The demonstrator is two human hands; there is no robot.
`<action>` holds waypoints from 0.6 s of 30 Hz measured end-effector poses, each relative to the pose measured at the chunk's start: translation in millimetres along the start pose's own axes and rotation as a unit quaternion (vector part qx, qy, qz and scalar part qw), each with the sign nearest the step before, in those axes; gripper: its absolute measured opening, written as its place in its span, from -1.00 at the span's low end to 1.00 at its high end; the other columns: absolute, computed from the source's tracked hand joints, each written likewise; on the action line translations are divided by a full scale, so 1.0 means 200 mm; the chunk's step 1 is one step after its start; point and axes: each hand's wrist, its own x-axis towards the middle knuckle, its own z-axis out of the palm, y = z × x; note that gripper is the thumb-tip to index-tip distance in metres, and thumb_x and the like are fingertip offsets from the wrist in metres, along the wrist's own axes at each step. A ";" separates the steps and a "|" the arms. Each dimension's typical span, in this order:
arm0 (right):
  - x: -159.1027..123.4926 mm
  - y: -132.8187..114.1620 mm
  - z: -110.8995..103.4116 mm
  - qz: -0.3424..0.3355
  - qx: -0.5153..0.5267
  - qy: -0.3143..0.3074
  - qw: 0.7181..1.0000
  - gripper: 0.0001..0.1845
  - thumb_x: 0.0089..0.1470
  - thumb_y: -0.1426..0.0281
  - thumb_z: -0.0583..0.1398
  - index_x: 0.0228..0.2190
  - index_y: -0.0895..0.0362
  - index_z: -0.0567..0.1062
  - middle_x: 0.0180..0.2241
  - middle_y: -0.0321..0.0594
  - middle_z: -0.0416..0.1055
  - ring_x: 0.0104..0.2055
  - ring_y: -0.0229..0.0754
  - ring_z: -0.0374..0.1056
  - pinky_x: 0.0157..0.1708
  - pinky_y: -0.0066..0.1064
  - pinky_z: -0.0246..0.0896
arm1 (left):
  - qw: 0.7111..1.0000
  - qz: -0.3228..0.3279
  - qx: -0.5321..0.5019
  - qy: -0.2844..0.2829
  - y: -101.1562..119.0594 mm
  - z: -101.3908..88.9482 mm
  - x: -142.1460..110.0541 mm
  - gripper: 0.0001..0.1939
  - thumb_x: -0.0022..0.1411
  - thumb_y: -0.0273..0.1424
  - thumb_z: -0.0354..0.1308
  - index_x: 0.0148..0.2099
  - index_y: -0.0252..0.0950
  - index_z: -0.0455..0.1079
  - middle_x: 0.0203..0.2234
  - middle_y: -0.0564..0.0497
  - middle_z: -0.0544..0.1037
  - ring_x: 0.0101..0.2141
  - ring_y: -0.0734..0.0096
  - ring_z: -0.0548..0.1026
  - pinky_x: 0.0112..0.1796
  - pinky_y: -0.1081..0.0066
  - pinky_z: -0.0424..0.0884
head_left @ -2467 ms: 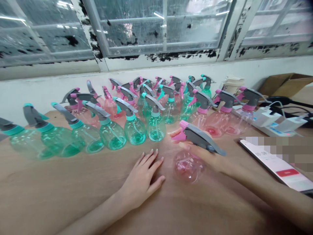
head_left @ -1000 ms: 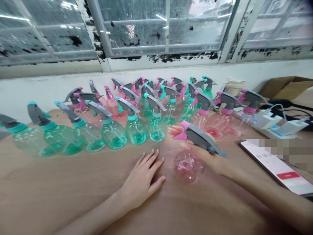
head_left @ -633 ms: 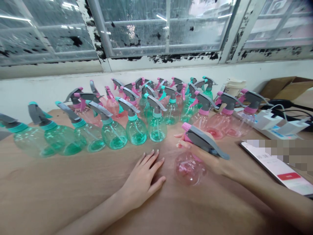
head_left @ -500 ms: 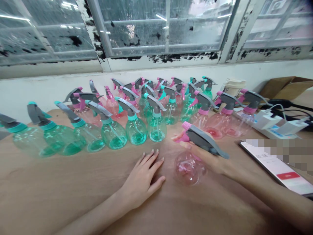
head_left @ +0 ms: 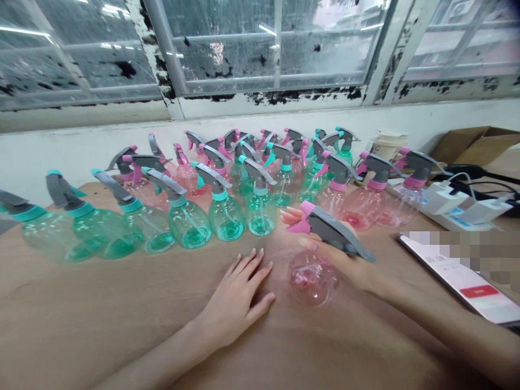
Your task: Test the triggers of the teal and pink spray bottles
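Note:
My right hand (head_left: 341, 262) is wrapped round the neck of a pink spray bottle (head_left: 311, 281), just under its grey head with the pink nozzle and trigger. The clear round body hangs below my thumb, tilted a little; whether its base touches the table (head_left: 142, 314) I cannot tell. Part of the neck is hidden behind my fingers. My left hand (head_left: 233, 303) lies flat on the wood, fingers spread, holding nothing. Just beyond it stands a green spray bottle (head_left: 260, 214) with a turquoise collar, at the end of a front row of similar green ones.
Behind, several pink and green spray bottles crowd toward the wall, with a pink spray bottle (head_left: 371, 197) in the right-hand group. To the right lie a phone (head_left: 450, 276) and a power strip with white chargers (head_left: 444, 197). A paper cup (head_left: 388, 145) and cardboard box (head_left: 475, 143) stand farther back.
The pink spray bottle in my right hand has shifted very slightly to the left, and the fingers behind its trigger show a bit more. My left hand stays where it was.

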 end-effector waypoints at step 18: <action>0.00 -0.01 -0.01 0.006 0.032 -0.022 0.999 -0.81 0.14 0.19 0.17 -0.27 0.01 0.48 -0.51 -0.35 0.31 -0.51 -0.25 0.23 -0.53 -0.41 0.20 | 1.000 0.007 0.003 0.017 -0.01 0.02 0.00 -0.46 0.39 -0.11 -0.05 0.29 -0.24 0.19 0.32 -0.13 0.10 0.29 0.08 0.07 0.23 -0.02 0.07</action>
